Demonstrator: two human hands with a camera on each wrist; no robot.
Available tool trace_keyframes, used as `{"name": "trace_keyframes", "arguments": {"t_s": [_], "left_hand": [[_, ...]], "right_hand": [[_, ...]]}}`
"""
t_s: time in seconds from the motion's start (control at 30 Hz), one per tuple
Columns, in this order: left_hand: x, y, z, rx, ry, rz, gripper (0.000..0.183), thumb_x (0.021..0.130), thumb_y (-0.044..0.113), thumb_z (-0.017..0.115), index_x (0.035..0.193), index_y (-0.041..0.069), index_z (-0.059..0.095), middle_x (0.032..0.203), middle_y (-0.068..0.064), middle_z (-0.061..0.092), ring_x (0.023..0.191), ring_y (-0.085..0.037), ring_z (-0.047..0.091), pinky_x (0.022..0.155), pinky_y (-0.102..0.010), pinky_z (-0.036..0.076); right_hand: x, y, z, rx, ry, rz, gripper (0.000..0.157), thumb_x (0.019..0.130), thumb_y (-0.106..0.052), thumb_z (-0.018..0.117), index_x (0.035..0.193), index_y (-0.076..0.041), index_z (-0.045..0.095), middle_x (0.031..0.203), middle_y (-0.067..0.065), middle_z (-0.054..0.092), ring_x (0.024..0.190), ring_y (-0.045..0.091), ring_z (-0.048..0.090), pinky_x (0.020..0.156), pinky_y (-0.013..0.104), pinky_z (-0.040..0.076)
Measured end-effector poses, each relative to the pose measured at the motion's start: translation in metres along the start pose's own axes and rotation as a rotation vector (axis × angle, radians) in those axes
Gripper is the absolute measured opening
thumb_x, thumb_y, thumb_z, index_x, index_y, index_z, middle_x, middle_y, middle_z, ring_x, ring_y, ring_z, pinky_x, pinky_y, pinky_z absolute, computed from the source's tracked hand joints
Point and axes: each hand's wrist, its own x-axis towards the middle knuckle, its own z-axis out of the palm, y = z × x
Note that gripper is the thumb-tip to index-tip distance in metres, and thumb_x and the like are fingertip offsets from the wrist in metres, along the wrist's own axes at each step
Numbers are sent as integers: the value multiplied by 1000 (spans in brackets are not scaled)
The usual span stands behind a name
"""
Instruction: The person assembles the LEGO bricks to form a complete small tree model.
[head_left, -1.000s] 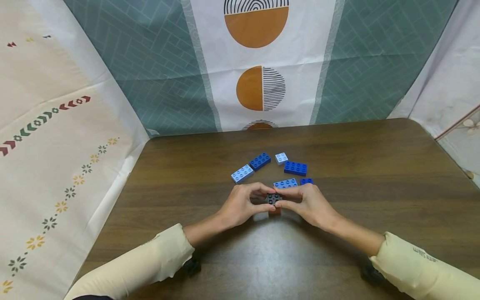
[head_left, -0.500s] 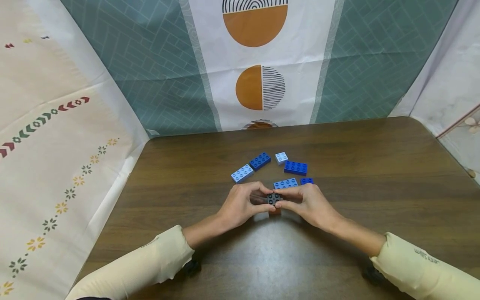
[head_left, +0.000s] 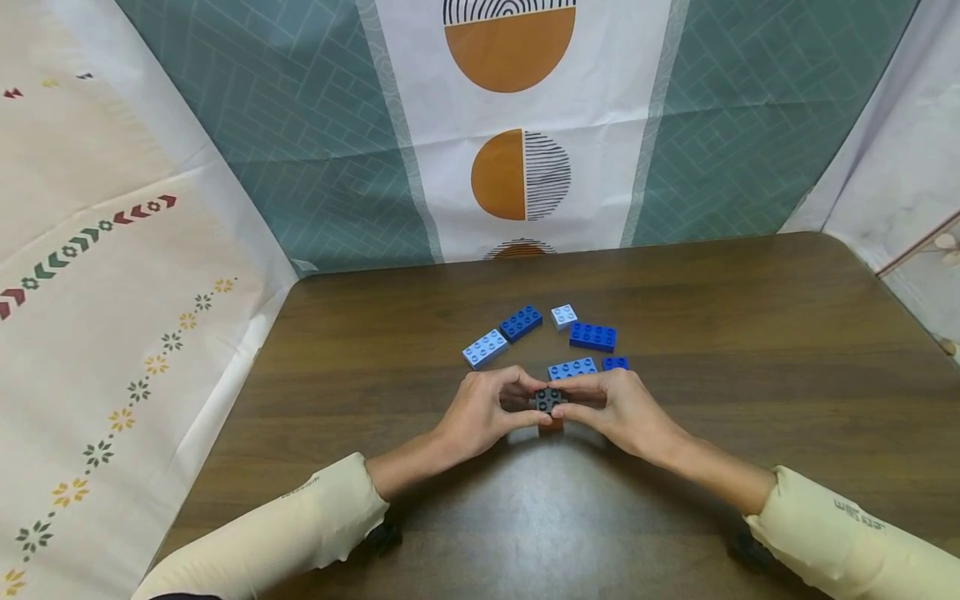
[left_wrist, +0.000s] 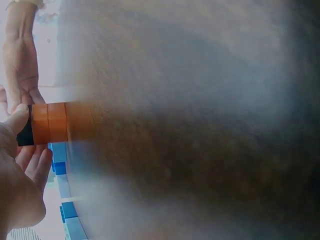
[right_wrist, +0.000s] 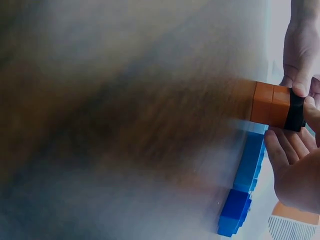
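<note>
Nearest me, pale sleeves run up both of the person's arms, the left sleeve and the right sleeve, over the brown table. Past them the left hand and right hand meet. Each has thumb and forefinger curled to a pinch on the black brick, parted only as wide as the brick itself, thumbs on the near side, forefingers on the far. It tops two orange bricks, making an upright stack on the table; whether it is pressed fully down I can't tell.

Just beyond the fingers lie the light blue brick and, right of it, a small blue brick, partly hidden by the right hand. Farther out, to the left, is a pale brick; to the right, a deep blue brick. The navy brick lies at the pale one's far end, and a small white-blue brick is farthest. Behind the table hangs a green patterned cloth.
</note>
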Motion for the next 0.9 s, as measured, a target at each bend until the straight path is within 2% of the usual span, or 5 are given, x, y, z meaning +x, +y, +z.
{"name": "trace_keyframes", "arguments": {"t_s": [0.3, 0.43, 0.7, 0.77, 0.9], "left_hand": [[-1, 0, 1, 12, 3, 13, 32, 88, 16, 90, 115, 9, 74, 116, -3, 78, 101, -11, 76, 86, -21, 60], [0, -2, 3, 9, 4, 15, 33, 88, 16, 90, 116, 9, 74, 116, -3, 78, 102, -12, 76, 87, -22, 60], [0, -9, 6, -91, -1, 5, 31, 89, 13, 89, 115, 8, 72, 116, -5, 77, 102, -10, 75, 89, -25, 60], [-1, -9, 6, -90, 1, 3, 32, 88, 14, 90, 114, 9, 72, 116, -4, 77, 102, -10, 75, 88, -25, 60], [0, -9, 5, -77, 1, -7, 32, 88, 16, 90, 114, 9, 72, 116, -3, 77, 101, -10, 75, 88, -24, 60]], "right_hand": [[0, -2, -1, 2, -6, 10, 36, 96, -14, 81, 129, -3, 76, 122, 13, 77, 112, 27, 75, 91, 39, 61], [1, -3, -3, 49, -24, 66, 37, 95, -17, 82, 129, -3, 76, 122, 12, 77, 111, 26, 75, 91, 37, 62], [6, -5, -12, 172, -93, 165, 41, 97, -23, 81, 132, -2, 73, 124, 11, 76, 113, 24, 75, 93, 35, 61], [9, -5, -16, 193, -82, 177, 42, 98, -23, 80, 134, -2, 72, 126, 10, 76, 114, 24, 74, 94, 34, 61], [17, -5, -30, 203, -7, 167, 46, 99, -23, 79, 139, -3, 69, 132, 9, 74, 122, 29, 71, 96, 33, 60]]}}
